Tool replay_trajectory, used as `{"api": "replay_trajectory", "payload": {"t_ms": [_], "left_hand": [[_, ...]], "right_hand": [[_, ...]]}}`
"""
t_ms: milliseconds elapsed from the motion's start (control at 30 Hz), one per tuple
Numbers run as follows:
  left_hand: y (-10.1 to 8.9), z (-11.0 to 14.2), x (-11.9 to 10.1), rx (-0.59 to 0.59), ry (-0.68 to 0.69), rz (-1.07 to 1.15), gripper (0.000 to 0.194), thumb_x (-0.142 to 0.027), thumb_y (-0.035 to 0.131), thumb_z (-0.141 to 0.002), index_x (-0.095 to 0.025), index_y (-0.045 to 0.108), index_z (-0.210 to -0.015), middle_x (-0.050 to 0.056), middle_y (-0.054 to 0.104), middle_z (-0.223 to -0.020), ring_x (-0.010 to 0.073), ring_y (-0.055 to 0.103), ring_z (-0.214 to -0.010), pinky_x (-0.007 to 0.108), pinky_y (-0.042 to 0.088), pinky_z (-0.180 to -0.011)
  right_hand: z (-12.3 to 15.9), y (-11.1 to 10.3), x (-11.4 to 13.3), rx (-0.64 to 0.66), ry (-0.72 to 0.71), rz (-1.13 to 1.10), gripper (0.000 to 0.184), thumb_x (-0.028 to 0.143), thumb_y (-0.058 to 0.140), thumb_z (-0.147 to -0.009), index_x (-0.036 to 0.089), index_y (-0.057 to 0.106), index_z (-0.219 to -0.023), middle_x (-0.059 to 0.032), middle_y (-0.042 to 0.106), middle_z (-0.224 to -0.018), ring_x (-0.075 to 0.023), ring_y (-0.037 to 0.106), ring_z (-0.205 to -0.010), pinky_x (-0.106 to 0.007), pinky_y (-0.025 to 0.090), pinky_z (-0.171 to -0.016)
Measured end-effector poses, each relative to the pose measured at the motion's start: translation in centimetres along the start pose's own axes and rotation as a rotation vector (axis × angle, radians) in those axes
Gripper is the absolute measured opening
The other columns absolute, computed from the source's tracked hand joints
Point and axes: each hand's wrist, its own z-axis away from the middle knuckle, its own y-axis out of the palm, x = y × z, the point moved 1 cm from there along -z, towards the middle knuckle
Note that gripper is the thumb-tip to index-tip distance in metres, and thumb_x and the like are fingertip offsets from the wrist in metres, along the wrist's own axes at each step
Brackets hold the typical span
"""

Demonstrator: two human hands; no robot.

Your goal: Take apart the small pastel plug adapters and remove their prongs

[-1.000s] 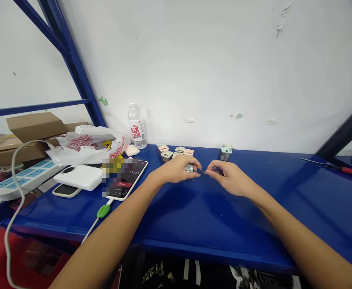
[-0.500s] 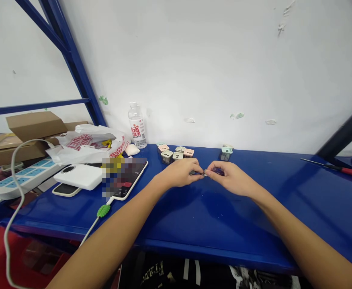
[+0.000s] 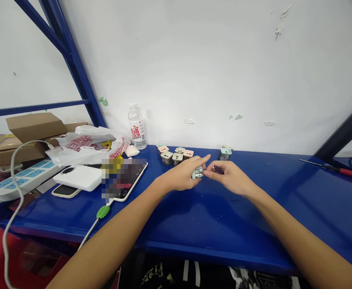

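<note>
My left hand grips a small pencil sharpener with a pale mint and clear body, its index finger raised away. Pressed against the sharpener's right side are the pinched thumb and fingers of my right hand. A small dark purple, see-through piece shows inside the right hand; its kind is mostly hidden by the fingers. Behind the left hand stands a group of several two-hole sharpeners with pastel lids and clear bodies. A mint-lidded sharpener stands beyond the right hand, with another lid partly behind it.
A red-handled screwdriver lies at the right. On the left are a phone on a cable, a white power bank, a power strip, a plastic bag and a water bottle. A wall closes the back of the blue table.
The hands came together, and the sharpener, mostly hidden half a second ago, now shows between them. My left index finger has lifted. The group behind is more exposed.
</note>
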Motion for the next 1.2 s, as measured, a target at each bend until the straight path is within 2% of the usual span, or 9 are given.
{"api": "replay_trajectory", "payload": {"t_ms": [233, 533, 700, 767, 833, 933, 1033, 1100, 1200], "left_hand": [[0.7, 0.1, -0.4, -0.022, 0.051, 0.042, 0.083, -0.009, 0.052, -0.081, -0.021, 0.008, -0.150, 0.015, 0.036, -0.140, 0.0252, 0.037, -0.131, 0.043, 0.034, -0.108], [1.1, 0.2, -0.4, 0.030, 0.081, 0.070, 0.086, -0.009, 0.050, -0.082, -0.022, -0.003, -0.150, 0.015, 0.032, -0.142, 0.0240, 0.038, -0.129, 0.041, 0.037, -0.106], [1.1, 0.1, -0.2, -0.023, 0.083, 0.052, 0.088, -0.009, 0.051, -0.082, -0.023, -0.003, -0.150, 0.015, 0.038, -0.140, 0.0241, 0.038, -0.130, 0.043, 0.037, -0.106], [0.6, 0.0, 0.1, -0.063, 0.027, 0.003, 0.085, -0.008, 0.051, -0.081, -0.024, 0.004, -0.150, 0.012, 0.045, -0.135, 0.0228, 0.044, -0.124, 0.042, 0.038, -0.104], [-0.3, 0.1, 0.6, -0.086, -0.064, -0.076, 0.072, -0.008, 0.052, -0.080, -0.024, 0.026, -0.145, 0.008, 0.054, -0.126, 0.0213, 0.050, -0.117, 0.039, 0.040, -0.101], [-1.8, 0.2, 1.1, -0.053, -0.160, -0.166, 0.039, -0.012, 0.057, -0.077, -0.020, 0.061, -0.116, 0.006, 0.063, -0.112, 0.0210, 0.055, -0.108, 0.035, 0.042, -0.098], [-3.0, 0.4, 1.1, 0.049, -0.154, -0.141, 0.022, -0.013, 0.061, -0.075, -0.018, 0.071, -0.094, 0.004, 0.067, -0.100, 0.0186, 0.059, -0.097, 0.029, 0.044, -0.090], [-3.3, 0.4, 1.0, 0.111, -0.150, -0.106, 0.019, -0.011, 0.062, -0.073, -0.018, 0.073, -0.087, 0.003, 0.068, -0.095, 0.0165, 0.061, -0.090, 0.026, 0.044, -0.086], [-3.2, 0.5, 1.1, 0.191, -0.184, -0.084, 0.021, -0.010, 0.063, -0.071, -0.018, 0.074, -0.086, 0.003, 0.069, -0.096, 0.0159, 0.061, -0.088, 0.025, 0.044, -0.083]], "right_hand": [[-0.1, 0.3, -0.4, 0.005, 0.019, -0.035, 0.029, 0.043, 0.063, -0.077, 0.018, 0.058, -0.065, 0.0039, 0.046, -0.058, -0.0116, 0.039, -0.055, -0.026, 0.029, -0.055], [-0.2, 0.8, -0.8, -0.019, 0.103, -0.093, 0.033, 0.045, 0.069, -0.072, 0.018, 0.054, -0.060, 0.0047, 0.045, -0.056, -0.0107, 0.037, -0.053, -0.026, 0.028, -0.053], [-0.1, 0.8, -0.5, -0.056, 0.116, -0.043, 0.038, 0.051, 0.066, -0.074, 0.018, 0.053, -0.061, 0.0043, 0.045, -0.055, -0.0106, 0.038, -0.052, -0.026, 0.029, -0.051], [-0.1, 0.3, -0.3, -0.078, 0.101, -0.035, 0.036, 0.052, 0.060, -0.079, 0.017, 0.059, -0.070, 0.0017, 0.052, -0.060, -0.0113, 0.042, -0.053, -0.026, 0.032, -0.051], [0.0, -0.4, -0.3, -0.111, 0.083, -0.078, 0.034, 0.049, 0.057, -0.082, 0.017, 0.065, -0.087, -0.0022, 0.060, -0.071, -0.0136, 0.050, -0.059, -0.028, 0.039, -0.055], [0.0, -1.3, -0.4, -0.166, 0.042, -0.128, 0.038, 0.049, 0.058, -0.083, 0.017, 0.067, -0.101, -0.0078, 0.067, -0.089, -0.0198, 0.060, -0.076, -0.033, 0.047, -0.068], [0.0, -1.5, -0.5, -0.241, 0.014, 0.077, 0.042, 0.056, 0.054, -0.084, 0.018, 0.070, -0.083, -0.0076, 0.066, -0.089, -0.0218, 0.060, -0.082, -0.034, 0.046, -0.072], [-0.1, -1.3, -0.7, -0.255, 0.027, 0.188, 0.048, 0.061, 0.048, -0.085, 0.018, 0.068, -0.077, -0.0049, 0.063, -0.075, -0.0191, 0.058, -0.070, -0.032, 0.044, -0.063], [-0.2, -0.6, -1.0, -0.221, 0.033, 0.127, 0.049, 0.063, 0.041, -0.088, 0.018, 0.061, -0.080, -0.0001, 0.056, -0.060, -0.0147, 0.053, -0.054, -0.028, 0.041, -0.052]]}}
